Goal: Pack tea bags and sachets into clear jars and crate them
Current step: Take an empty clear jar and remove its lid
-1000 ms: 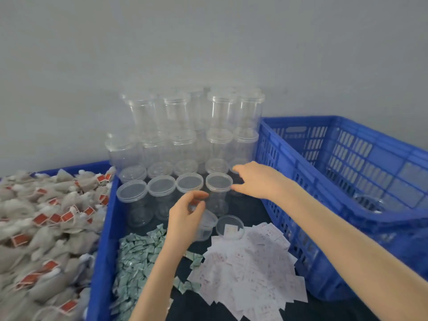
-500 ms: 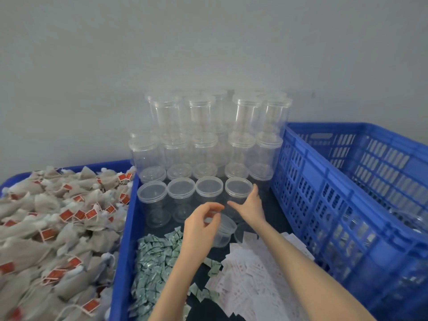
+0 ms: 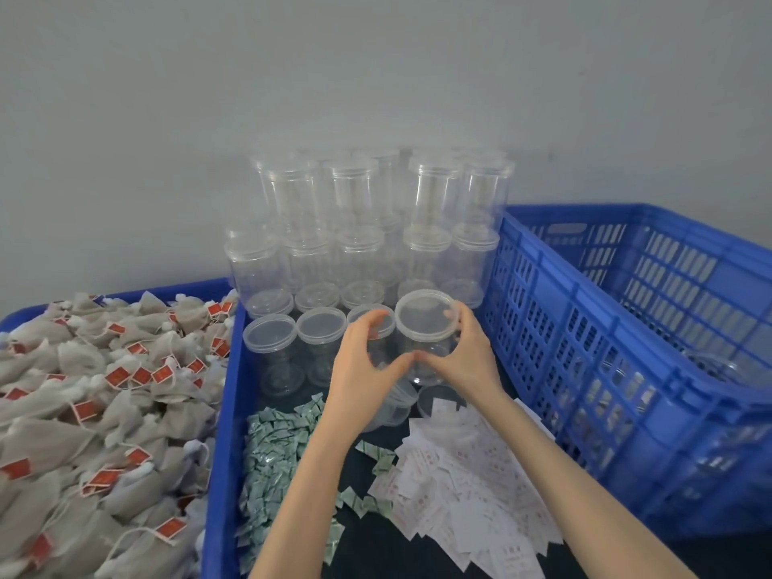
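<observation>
A clear lidded jar (image 3: pixel 424 328) is lifted a little above the front row of jars. My right hand (image 3: pixel 470 357) grips its right side, fingers curled round the wall under the lid. My left hand (image 3: pixel 359 378) cups its left side, with the thumb meeting my right thumb under the jar. Below my hands an open, lidless jar (image 3: pixel 397 409) lies tilted in the tray, with a loose lid (image 3: pixel 434 401) beside it. Tea bags with red tags (image 3: pixel 104 390) fill the left bin. Green sachets (image 3: pixel 275 449) and white sachets (image 3: pixel 468 478) lie in the tray.
Several lidded clear jars (image 3: pixel 367 227) are stacked in tiers against the wall behind the tray (image 3: pixel 221 411). A large blue slatted crate (image 3: pixel 618 348) stands at the right, with a jar dimly visible inside. A grey wall closes off the back.
My right hand has closed on a front-row jar and lifted it. My left hand has let go of the open jar, which now lies in the tray, and has come up to the lifted jar.
</observation>
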Motion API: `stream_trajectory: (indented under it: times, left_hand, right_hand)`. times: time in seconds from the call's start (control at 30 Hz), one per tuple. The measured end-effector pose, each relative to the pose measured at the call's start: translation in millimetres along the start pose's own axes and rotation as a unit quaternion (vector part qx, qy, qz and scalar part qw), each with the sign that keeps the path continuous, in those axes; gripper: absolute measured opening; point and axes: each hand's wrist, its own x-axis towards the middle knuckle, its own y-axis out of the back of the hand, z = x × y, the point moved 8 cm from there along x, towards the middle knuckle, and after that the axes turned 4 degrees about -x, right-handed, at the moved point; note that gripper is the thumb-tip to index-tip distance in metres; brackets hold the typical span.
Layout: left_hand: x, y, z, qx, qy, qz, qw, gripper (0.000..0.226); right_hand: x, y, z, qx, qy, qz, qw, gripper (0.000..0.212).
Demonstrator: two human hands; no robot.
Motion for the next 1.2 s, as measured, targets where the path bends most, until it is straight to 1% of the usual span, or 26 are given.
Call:
stream_trajectory:
  times: [0.07,0.1,0.17,0.23,0.3,0.4,0.47,0.57,0.63,0.77,0.8,0.83,0.87,0.9,0.93,0.97,1.0,1.03,1.07,1.1,1.13,1.2]
  left_hand:
    - [4,-3,1,-0.017,0.01,-0.034,0.999,0.085]
    - [5,-5,2,-0.018,0.011,-0.056,0.998,0.095]
    - [5,-8,6,0.003,0.007,-0.097,0.995,0.105]
    - [3,-6,8,0.026,0.004,-0.104,0.994,0.103]
    - [0,-2,10,0.039,0.004,-0.088,0.995,0.095]
    - [-6,-1,9,0.033,0.019,-0.073,0.997,0.09]
    - [-9,1,8,0.016,0.03,-0.046,0.998,0.091]
    - [-12,3,3,-0.024,0.052,0.016,0.998,0.082]
    - [-12,6,1,-0.024,0.052,0.037,0.998,0.075]
    - [-5,11,10,0.001,0.037,-0.003,0.999,0.071]
    - [-6,11,13,0.022,0.041,0.015,0.999,0.071]
    - [-11,11,15,0.044,0.05,0.069,0.995,0.073]
    - [-19,14,18,0.055,0.065,0.147,0.985,0.073]
    - [-30,15,21,0.048,0.074,0.215,0.973,0.074]
    - [-38,15,24,0.035,0.073,0.256,0.963,0.074]
    - [-40,15,25,0.03,0.075,0.263,0.961,0.076]
    - [-38,15,22,0.04,0.086,0.244,0.965,0.08]
    - [-34,14,18,0.065,0.101,0.207,0.971,0.085]
    - [-31,13,14,0.093,0.108,0.156,0.977,0.09]
    - [-29,10,11,0.105,0.106,0.099,0.984,0.096]
    - [-29,6,9,0.102,0.1,0.041,0.989,0.101]
    - [-35,6,5,0.125,0.093,-0.057,0.986,0.109]
  right_hand:
    - [-13,-4,-20,0.044,0.035,-0.043,0.997,0.086]
    - [-20,-6,-28,0.059,0.05,-0.058,0.995,0.081]
    - [-30,-10,-39,0.076,0.063,-0.085,0.991,0.075]
    - [-36,-13,-43,0.095,0.068,-0.101,0.988,0.078]
    - [-41,-14,-44,0.123,0.065,-0.108,0.984,0.085]
    - [-48,-24,-39,0.163,0.031,-0.135,0.977,0.092]
    - [-53,-30,-37,0.145,0.004,-0.134,0.98,0.09]
    - [-57,-35,-40,0.11,-0.03,-0.096,0.989,0.088]
    - [-62,-38,-45,0.109,-0.022,-0.061,0.992,0.082]
    - [-69,-37,-60,0.099,-0.017,0.013,0.995,0.077]
    - [-72,-37,-62,0.094,-0.016,0.039,0.995,0.073]
    - [-73,-38,-63,0.107,-0.015,0.059,0.992,0.062]
    - [-75,-46,-59,0.141,-0.032,0.061,0.988,0.045]
    - [-80,-58,-58,0.161,-0.057,0.03,0.985,0.026]
    - [-85,-70,-57,0.172,-0.077,-0.008,0.982,0.014]
    - [-89,-74,-60,0.165,-0.07,-0.015,0.984,0.014]
    - [-88,-72,-62,0.167,-0.064,0.009,0.984,0.013]
    - [-87,-64,-62,0.178,-0.059,0.049,0.981,0.014]
    - [-86,-55,-64,0.171,-0.05,0.074,0.981,0.024]
    - [-82,-48,-68,0.147,-0.034,0.081,0.985,0.041]
    - [-80,-45,-67,0.109,-0.022,0.076,0.991,0.058]
    - [-79,-47,-58,0.104,-0.026,0.024,0.994,0.08]
